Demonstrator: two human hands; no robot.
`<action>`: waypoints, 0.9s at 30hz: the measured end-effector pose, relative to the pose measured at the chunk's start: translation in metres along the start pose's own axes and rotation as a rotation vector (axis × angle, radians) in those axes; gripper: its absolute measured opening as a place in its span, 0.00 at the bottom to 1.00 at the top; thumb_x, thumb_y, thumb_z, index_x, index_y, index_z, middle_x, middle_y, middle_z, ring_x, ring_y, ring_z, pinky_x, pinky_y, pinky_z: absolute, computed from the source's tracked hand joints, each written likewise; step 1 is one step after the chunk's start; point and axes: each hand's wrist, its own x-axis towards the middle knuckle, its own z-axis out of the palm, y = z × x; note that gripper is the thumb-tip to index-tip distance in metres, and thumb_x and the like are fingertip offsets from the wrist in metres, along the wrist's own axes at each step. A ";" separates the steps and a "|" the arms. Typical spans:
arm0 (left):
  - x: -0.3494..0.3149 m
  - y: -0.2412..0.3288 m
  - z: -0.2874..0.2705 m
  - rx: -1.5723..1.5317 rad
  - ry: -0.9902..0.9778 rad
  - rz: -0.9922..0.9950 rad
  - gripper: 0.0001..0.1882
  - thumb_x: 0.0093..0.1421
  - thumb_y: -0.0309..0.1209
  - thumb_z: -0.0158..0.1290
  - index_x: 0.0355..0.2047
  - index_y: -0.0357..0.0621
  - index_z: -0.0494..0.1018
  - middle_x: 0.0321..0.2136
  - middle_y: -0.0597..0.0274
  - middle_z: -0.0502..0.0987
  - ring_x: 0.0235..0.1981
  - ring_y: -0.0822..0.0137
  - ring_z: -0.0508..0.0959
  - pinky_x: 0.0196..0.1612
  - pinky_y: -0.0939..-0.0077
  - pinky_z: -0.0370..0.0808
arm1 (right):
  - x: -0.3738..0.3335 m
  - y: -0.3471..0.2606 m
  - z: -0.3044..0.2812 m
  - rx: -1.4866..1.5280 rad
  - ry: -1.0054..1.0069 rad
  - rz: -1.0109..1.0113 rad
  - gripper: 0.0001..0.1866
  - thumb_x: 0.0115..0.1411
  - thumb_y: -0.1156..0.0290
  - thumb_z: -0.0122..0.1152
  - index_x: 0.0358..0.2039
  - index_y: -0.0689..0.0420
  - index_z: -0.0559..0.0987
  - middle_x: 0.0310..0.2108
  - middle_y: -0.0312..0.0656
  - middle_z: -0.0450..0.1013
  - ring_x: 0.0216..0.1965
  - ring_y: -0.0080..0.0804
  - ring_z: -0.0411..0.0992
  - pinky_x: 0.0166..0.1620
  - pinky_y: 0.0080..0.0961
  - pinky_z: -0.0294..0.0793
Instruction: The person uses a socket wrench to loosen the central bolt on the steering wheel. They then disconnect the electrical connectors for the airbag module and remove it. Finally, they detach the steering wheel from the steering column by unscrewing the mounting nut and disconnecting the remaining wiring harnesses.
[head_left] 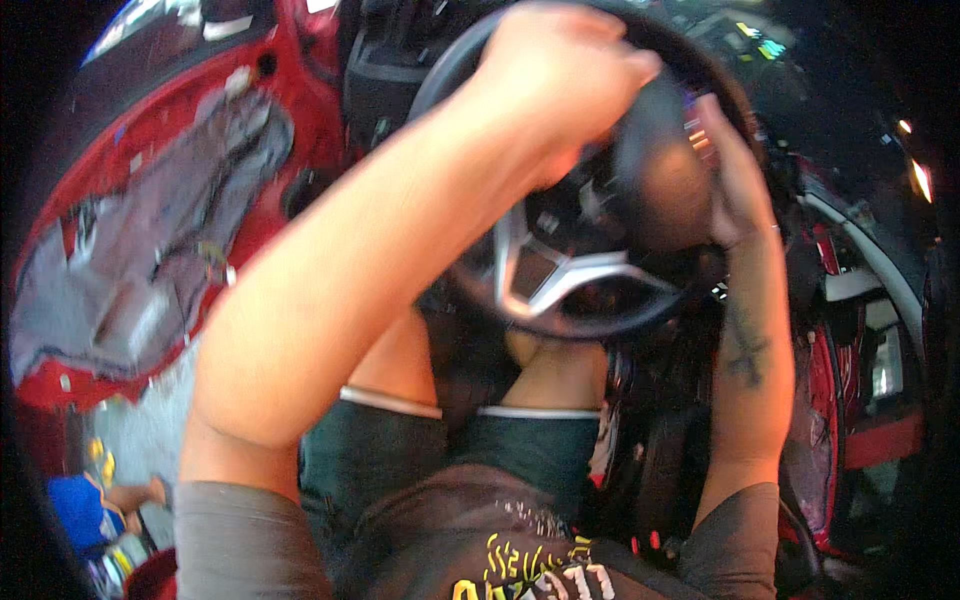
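Grey short sleeves, dark green white-trimmed shorts, forearm tattoo (pixel 746 350)

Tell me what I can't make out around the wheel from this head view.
- Left hand grip: blurred; its fingers curl behind the wheel rim, contact unclear.
- Right hand fingertips: hidden against the dark hub.
- Wheel's upper rim: covered by the left hand and forearm.
- Dashboard: dark, too small to read.
- Footwell: hidden by the knees and wheel.
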 end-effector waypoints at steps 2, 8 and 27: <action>0.000 0.013 -0.005 0.170 -0.042 0.076 0.25 0.62 0.28 0.62 0.59 0.34 0.76 0.42 0.45 0.85 0.41 0.60 0.85 0.46 0.67 0.82 | 0.004 -0.008 -0.010 0.173 -0.346 0.085 0.26 0.73 0.47 0.55 0.54 0.59 0.79 0.49 0.45 0.81 0.48 0.33 0.81 0.54 0.33 0.82; 0.013 0.021 -0.004 0.316 -0.093 0.153 0.25 0.62 0.29 0.62 0.59 0.34 0.76 0.42 0.45 0.85 0.41 0.60 0.85 0.46 0.67 0.81 | -0.007 0.005 0.018 0.058 0.102 -0.121 0.25 0.73 0.49 0.56 0.56 0.58 0.79 0.51 0.42 0.81 0.49 0.34 0.81 0.53 0.34 0.81; 0.036 0.045 0.026 0.489 -0.173 0.240 0.24 0.62 0.29 0.61 0.58 0.35 0.75 0.42 0.45 0.84 0.42 0.60 0.85 0.47 0.68 0.80 | -0.032 0.009 0.024 0.086 0.256 -0.342 0.24 0.77 0.52 0.45 0.61 0.55 0.77 0.51 0.40 0.80 0.50 0.33 0.80 0.50 0.35 0.82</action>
